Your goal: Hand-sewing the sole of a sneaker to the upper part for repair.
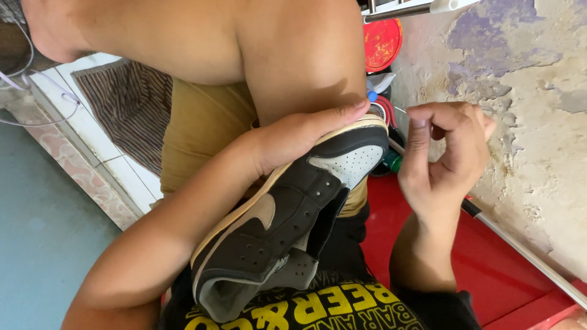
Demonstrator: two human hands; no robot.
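Dark brown and white leather sneaker with a tan sole [287,214] clamped sole-side in the left hand [293,137], thumb pressed flat along the toe edge. Right hand [443,159] just past the toe, fingertips curled and pinched together on something too small to tell. Could easily slide off the lap, given that one-sided grip.

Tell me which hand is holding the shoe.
The left hand: it grips the dark shoe along its tan sole, thumb at the toe. The right hand is curled beside the toe, apart from the shoe.
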